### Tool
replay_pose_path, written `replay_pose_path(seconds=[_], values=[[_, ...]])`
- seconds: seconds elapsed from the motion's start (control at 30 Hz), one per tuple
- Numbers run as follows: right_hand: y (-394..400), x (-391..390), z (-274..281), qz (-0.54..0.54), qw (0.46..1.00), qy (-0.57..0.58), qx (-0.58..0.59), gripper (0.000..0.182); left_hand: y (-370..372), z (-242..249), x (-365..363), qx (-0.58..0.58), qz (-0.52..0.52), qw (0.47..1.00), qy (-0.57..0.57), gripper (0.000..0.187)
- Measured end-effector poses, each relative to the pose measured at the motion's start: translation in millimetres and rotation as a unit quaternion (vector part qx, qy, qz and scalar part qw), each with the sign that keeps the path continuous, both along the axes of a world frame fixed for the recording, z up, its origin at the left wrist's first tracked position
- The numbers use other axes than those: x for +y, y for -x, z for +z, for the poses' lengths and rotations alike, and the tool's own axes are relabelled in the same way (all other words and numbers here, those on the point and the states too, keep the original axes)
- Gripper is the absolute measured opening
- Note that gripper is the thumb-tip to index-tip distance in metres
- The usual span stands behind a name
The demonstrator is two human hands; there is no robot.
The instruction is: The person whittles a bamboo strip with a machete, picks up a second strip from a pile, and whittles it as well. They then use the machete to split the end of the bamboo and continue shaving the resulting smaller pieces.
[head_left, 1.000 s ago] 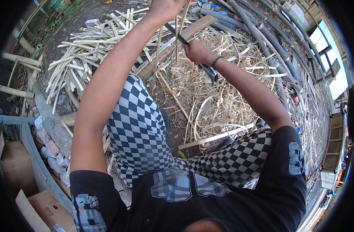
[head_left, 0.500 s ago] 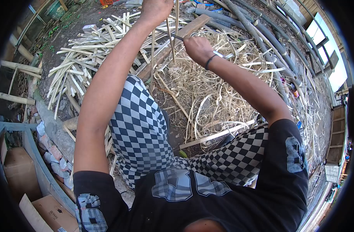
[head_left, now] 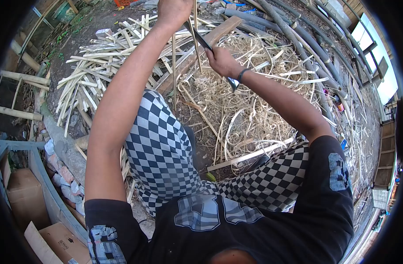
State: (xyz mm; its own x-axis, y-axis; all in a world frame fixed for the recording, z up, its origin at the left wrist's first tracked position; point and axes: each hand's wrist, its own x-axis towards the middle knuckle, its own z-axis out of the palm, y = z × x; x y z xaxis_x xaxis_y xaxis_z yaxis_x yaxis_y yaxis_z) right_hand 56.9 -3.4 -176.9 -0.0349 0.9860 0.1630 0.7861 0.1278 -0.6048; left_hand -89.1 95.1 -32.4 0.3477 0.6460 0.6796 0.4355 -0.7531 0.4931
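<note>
At the top edge of the head view, my left hand (head_left: 175, 12) is closed around thin bamboo strips (head_left: 174, 61), which hang down from it. Part of this hand is cut off by the frame. My right hand (head_left: 223, 62) grips a knife (head_left: 202, 40), its dark blade slanting up and left toward my left hand. The blade crosses a narrow split strip (head_left: 196, 46) just below my left fingers. A shiny end of the knife shows under my right wrist. Beneath both hands lies a heap of curly bamboo shavings (head_left: 241, 105).
Cut bamboo strips (head_left: 93, 66) are piled at the left, beside a wooden beam (head_left: 217, 33). Long poles (head_left: 298, 44) lie at the upper right. My checkered trouser legs (head_left: 161, 136) flank the shavings. Cardboard boxes (head_left: 27, 198) stand at the lower left.
The knife has turned, so more of its dark blade shows, and its tip has shifted up and left. My right hand has lowered slightly; my left hand has moved a little left.
</note>
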Motion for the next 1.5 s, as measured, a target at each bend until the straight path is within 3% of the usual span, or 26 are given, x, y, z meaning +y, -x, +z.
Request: replay_pose_path(seconds=[0.07,0.17,0.33,0.43,0.53,0.6,0.67,0.7,0.8,0.83,0.93,0.97,1.1,1.2,1.33,1.4,1.5], values=[[-4,0,-41,0.002,0.991,0.132,-0.028,0.047,0,-3,3,0.003,0.000,1.000,-0.015,0.032],[-6,-7,-63,-0.044,0.974,0.217,-0.054,0.042,-5,4,-11,0.001,0.027,0.999,0.026,0.030],[-9,-12,-48,-0.044,0.969,0.199,-0.137,0.029,0,8,-9,-0.006,0.008,1.000,0.020,0.029],[-16,-13,-49,0.022,0.961,0.085,-0.264,0.021,1,7,-8,-0.003,0.012,0.999,0.042,0.028],[-27,-7,-43,0.047,0.947,0.067,-0.312,0.020,1,3,-6,-0.001,0.016,1.000,-0.011,0.027],[-26,-3,-38,0.054,0.944,0.090,-0.312,0.026,2,3,-4,0.002,0.010,1.000,-0.028,0.027],[-19,-2,-35,-0.006,0.969,0.204,-0.137,0.035,2,3,-1,0.003,0.005,0.999,-0.044,0.027],[-21,-9,-41,0.014,0.979,0.185,-0.083,0.045,3,2,1,-0.005,-0.005,0.999,-0.041,0.028],[-18,-36,-53,-0.004,0.975,0.224,-0.003,0.044,2,-1,0,-0.013,-0.011,0.999,-0.041,0.029],[-23,-36,-91,-0.019,0.980,0.199,-0.011,0.043,-1,-1,-2,-0.018,-0.008,0.999,-0.048,0.029],[-25,-41,-113,-0.054,0.960,0.264,-0.078,0.041,-7,1,-13,-0.002,-0.017,0.999,-0.033,0.030],[-28,-39,-115,-0.054,0.960,0.264,-0.076,0.041,-9,4,-15,-0.003,-0.002,1.000,-0.017,0.032],[-36,-39,-89,0.009,0.942,0.195,-0.274,0.021,4,-1,2,-0.009,0.019,0.999,-0.032,0.034],[-37,-39,-91,0.005,0.943,0.131,-0.306,0.017,7,0,6,0.002,0.009,0.997,-0.078,0.035],[-56,-26,-83,0.021,0.908,0.136,-0.396,0.016,3,4,-9,0.005,0.019,1.000,-0.013,0.035],[-67,-26,-84,0.073,0.917,0.138,-0.366,0.017,-5,8,-11,-0.004,0.011,1.000,0.018,0.034],[-51,-31,-90,-0.030,0.947,0.233,-0.217,0.030,1,6,2,-0.012,-0.006,1.000,-0.016,0.031]])
